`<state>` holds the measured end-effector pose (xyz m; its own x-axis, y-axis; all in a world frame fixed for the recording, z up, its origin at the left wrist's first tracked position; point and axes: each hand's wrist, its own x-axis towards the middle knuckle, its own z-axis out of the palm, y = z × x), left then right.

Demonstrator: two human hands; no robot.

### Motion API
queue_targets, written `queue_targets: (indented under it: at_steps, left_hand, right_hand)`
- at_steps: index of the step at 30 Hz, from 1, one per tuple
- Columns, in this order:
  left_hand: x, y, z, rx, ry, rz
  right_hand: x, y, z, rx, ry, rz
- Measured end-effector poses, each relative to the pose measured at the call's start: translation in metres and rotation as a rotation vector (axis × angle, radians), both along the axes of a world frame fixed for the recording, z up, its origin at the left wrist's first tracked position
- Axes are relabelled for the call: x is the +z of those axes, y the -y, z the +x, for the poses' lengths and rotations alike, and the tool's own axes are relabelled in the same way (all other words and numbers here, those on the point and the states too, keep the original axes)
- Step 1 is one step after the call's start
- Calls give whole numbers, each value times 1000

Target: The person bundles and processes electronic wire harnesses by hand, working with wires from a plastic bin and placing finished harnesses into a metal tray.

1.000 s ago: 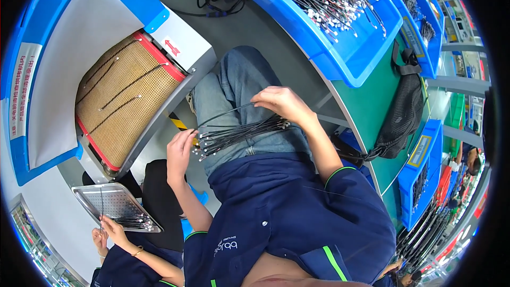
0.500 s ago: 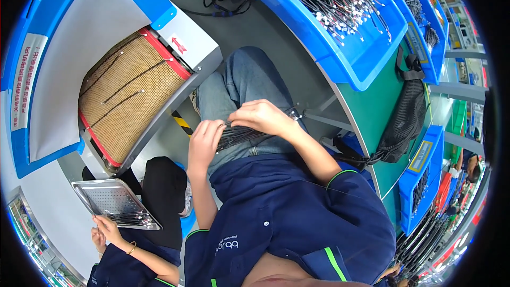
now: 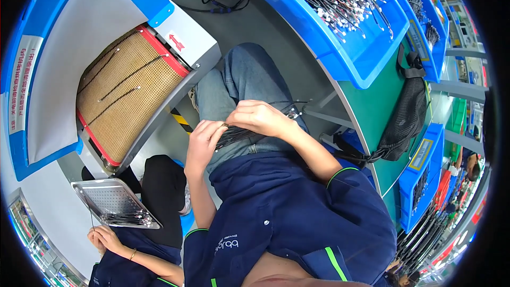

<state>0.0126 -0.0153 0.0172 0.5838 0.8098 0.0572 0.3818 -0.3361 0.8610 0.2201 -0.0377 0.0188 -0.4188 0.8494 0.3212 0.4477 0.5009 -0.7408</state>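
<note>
Over my lap, my left hand (image 3: 202,143) and my right hand (image 3: 261,117) meet with fingertips pinched together. A thin black cable is between them; its gripped part is mostly hidden by my fingers. Across my thighs lies a bundle of black cables (image 3: 234,136), with small pale connectors (image 3: 294,112) showing past my right wrist. One thin cable end sticks out to the right above that bundle.
Ahead on the left, a tan mesh conveyor belt (image 3: 130,82) with red edging carries several black cables. A blue bin (image 3: 366,69) of cables stands at upper right, near a black mesh bag (image 3: 401,119). At lower left, a co-worker's hands (image 3: 106,238) are beside a perforated metal tray (image 3: 101,194).
My hands stay pinched together, shifting only slightly. A thin cable end now reaches further right past my right wrist. The co-worker's hands have moved away from the tray, with a cable raised.
</note>
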Motion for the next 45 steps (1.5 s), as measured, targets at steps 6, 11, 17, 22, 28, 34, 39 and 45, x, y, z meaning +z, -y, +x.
queue_targets:
  at_steps: [6,11,17,22,28,34,39,45]
  left_hand:
    - [9,2,-2,31,8,-204]
    - [8,7,2,12,-9,29]
    - [3,7,4,39,-55,435]
    - [1,4,7,83,20,448]
    - [-5,7,11,109,46,373]
    - [-11,5,11,121,72,393]
    - [-11,10,16,143,87,372]
    - [-13,4,4,110,37,400]
  right_hand:
    - [4,-1,0,-5,-1,24]
    - [7,2,3,11,29,48]
    - [7,3,4,26,35,18]
    - [3,4,2,-25,30,30]
    - [3,3,3,-50,40,54]
    - [-3,4,17,-71,48,37]
    - [-2,5,21,-64,38,30]
    - [1,9,30,-87,123,-69]
